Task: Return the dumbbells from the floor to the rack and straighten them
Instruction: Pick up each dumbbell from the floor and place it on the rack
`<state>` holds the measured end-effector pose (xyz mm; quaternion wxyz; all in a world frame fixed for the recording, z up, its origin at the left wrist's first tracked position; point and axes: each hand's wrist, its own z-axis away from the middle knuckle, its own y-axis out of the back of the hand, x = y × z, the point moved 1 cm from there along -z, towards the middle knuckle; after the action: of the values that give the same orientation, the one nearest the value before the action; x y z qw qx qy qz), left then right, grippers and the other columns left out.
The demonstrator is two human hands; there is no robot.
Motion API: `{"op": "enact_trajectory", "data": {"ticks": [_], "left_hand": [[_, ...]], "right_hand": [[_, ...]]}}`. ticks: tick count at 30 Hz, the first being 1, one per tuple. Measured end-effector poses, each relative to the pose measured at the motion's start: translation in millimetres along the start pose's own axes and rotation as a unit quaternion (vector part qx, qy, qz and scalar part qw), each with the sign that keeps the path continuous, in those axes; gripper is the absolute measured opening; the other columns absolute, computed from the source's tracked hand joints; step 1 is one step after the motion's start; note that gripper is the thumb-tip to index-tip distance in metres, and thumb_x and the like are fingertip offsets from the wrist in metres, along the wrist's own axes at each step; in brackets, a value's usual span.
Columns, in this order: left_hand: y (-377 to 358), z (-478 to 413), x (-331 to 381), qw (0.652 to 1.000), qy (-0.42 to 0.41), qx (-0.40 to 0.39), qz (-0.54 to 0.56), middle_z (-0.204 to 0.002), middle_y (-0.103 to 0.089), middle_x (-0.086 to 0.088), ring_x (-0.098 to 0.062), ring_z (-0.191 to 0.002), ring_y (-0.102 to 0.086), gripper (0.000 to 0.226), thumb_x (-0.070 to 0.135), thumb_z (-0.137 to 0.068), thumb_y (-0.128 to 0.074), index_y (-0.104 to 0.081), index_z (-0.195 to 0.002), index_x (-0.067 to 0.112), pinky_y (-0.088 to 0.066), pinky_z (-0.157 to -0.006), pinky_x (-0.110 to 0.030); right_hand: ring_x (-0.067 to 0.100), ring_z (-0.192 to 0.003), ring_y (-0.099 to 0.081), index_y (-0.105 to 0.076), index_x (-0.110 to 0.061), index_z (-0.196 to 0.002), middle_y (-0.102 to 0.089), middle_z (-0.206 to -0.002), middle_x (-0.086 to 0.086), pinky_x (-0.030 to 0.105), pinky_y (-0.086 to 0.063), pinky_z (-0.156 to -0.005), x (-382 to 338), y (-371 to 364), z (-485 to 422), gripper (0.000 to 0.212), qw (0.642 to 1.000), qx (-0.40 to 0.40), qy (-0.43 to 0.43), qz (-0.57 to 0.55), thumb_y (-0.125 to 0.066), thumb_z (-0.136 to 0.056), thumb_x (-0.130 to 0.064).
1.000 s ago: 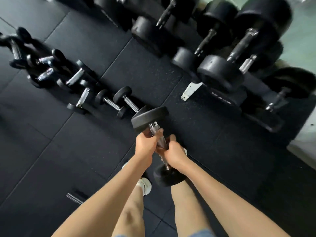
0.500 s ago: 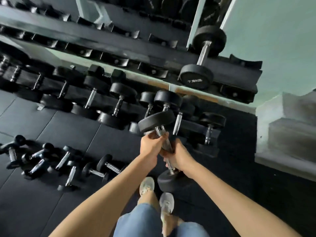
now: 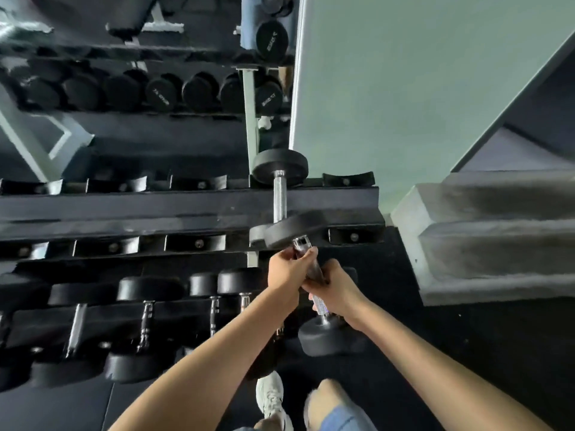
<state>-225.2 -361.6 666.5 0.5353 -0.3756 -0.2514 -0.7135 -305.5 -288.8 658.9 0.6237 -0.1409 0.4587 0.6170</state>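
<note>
I hold a black dumbbell [image 3: 329, 335] with a chrome handle in both hands, lifted in front of the rack [image 3: 186, 209]. My left hand [image 3: 287, 273] grips the upper part of the handle. My right hand [image 3: 337, 290] grips it just below. The dumbbell's far head sits level with the front edge of the rack's middle shelf, near its right end. One dumbbell [image 3: 279, 169] lies on that shelf right behind it, with vacant black cradles [image 3: 193, 244] to its left and one [image 3: 353, 236] to its right.
The lower shelf carries several larger dumbbells [image 3: 143, 325] to the left of my arms. More dumbbells [image 3: 161, 91] show further back above. Grey concrete steps [image 3: 497, 237] rise at the right, beside a pale green wall [image 3: 420, 73]. My shoes [image 3: 270, 399] stand on black rubber floor.
I have stepped up to the rack and raised the dumbbell from low over the floor to the middle shelf's height. The small dumbbells on the floor have left the view.
</note>
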Motion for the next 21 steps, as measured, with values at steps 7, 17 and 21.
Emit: {"op": "enact_trajectory", "data": {"ticks": [7, 17, 21], "left_hand": [[-63, -60, 32, 0.998, -0.006, -0.035, -0.046, -0.074, -0.068, 0.007, -0.008, -0.069, -0.062, 0.009, 0.023, -0.077, -0.077, -0.068, -0.076, 0.024, -0.050, -0.065, -0.022], [-164, -147, 54, 0.995, 0.027, -0.010, -0.095, -0.076, -0.067, 0.003, -0.018, -0.078, -0.065, 0.017, 0.024, -0.079, -0.074, -0.063, -0.068, 0.027, -0.054, -0.084, -0.035], [-192, -181, 60, 0.992, 0.042, 0.009, -0.121, -0.076, -0.068, -0.002, -0.022, -0.077, -0.065, 0.014, 0.023, -0.079, -0.073, -0.065, -0.067, 0.023, -0.055, -0.084, -0.038]], "right_hand": [[0.026, -0.067, -0.065, -0.047, -0.004, -0.110, -0.068, -0.083, 0.010, 0.040, -0.055, -0.056, -8, 53, -56, 0.049, 0.997, 0.022, 0.003, -0.069, -0.073, -0.077, -0.029], [0.028, -0.063, -0.063, -0.044, -0.008, -0.101, -0.064, -0.076, 0.012, 0.053, -0.055, -0.063, 11, 136, -160, 0.044, 0.994, 0.029, -0.043, -0.092, -0.075, -0.077, -0.027], [0.021, -0.057, -0.060, -0.044, -0.007, -0.100, -0.061, -0.071, 0.003, 0.040, -0.048, -0.051, 12, 155, -198, 0.038, 0.996, 0.027, -0.053, -0.063, -0.070, -0.083, -0.028]]}}
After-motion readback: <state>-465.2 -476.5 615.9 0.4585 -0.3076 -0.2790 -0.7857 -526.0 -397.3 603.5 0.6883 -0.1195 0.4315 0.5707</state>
